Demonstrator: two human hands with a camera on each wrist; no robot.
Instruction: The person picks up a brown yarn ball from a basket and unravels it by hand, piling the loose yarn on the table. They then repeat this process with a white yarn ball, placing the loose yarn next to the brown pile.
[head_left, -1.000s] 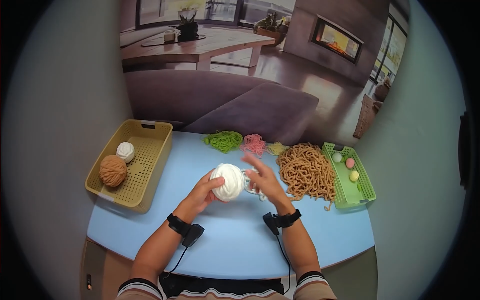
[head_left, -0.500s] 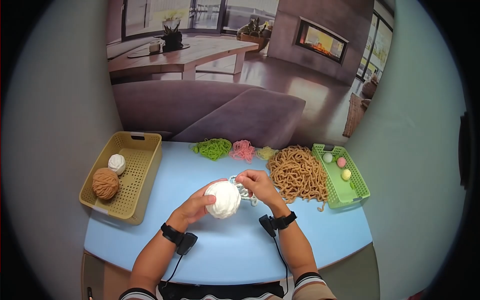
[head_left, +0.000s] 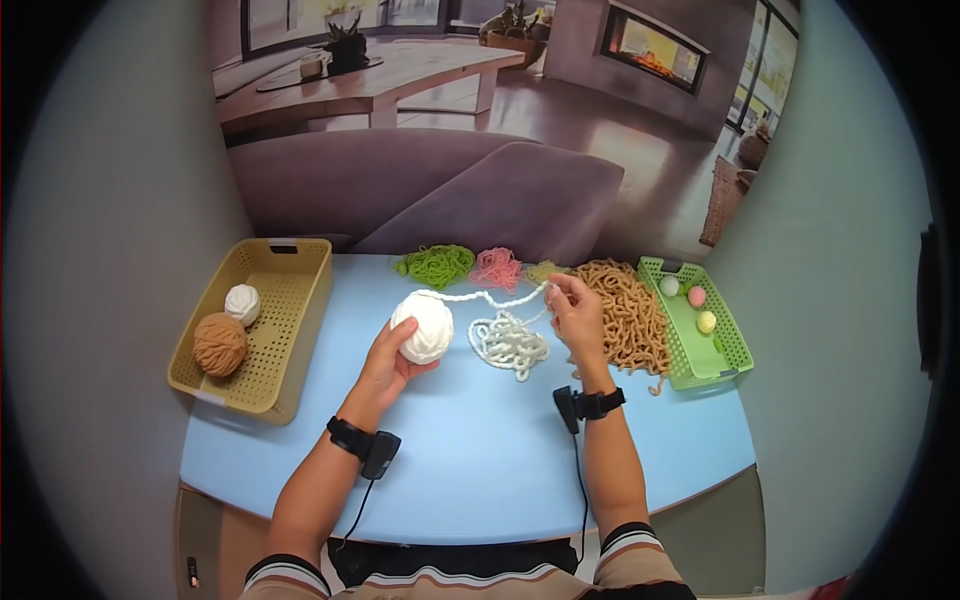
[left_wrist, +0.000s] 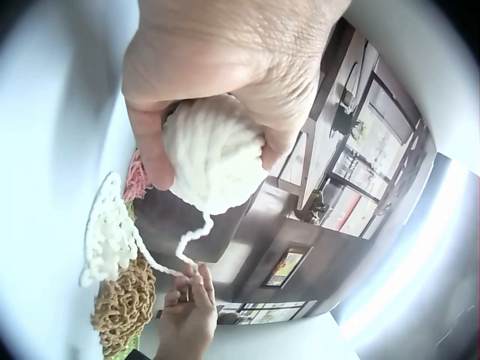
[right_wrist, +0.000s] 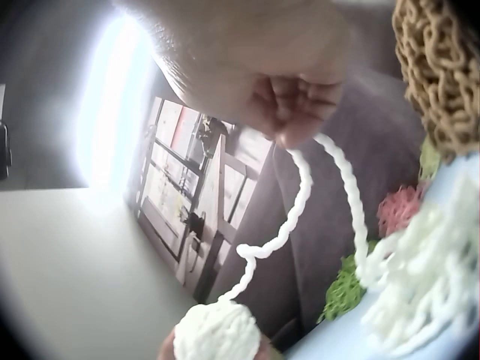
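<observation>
One pale-blue table (head_left: pixel 470 450) carries everything; clock places are read from its middle in the head view. An olive perforated basket (head_left: pixel 290 300) stands at ten o'clock, with a smaller green perforated basket (head_left: pixel 727 357) between two and three. Beside the latter, at two o'clock, lies a heap of tan chunky yarn (head_left: pixel 635 325). Nearer in on that same line, the person's right hand (head_left: pixel 578 320) is raised with fingertips pinched together; the left hand (head_left: pixel 382 364) is curled at eleven o'clock. Between them, at one o'clock, lies a loose white yarn tangle (head_left: pixel 508 345). Gripped between left thumb and fingers, at eleven o'clock, is the white yarn ball (head_left: pixel 430 326). Thinnest is the strand (right_wrist: pixel 306 184) that the right fingertips pinch, slack toward the ball and dropping to the tangle. Winding yarn onto the ball looks to be the step in hand; the next move likely calls for laying that strand snugly round the ball.
</observation>
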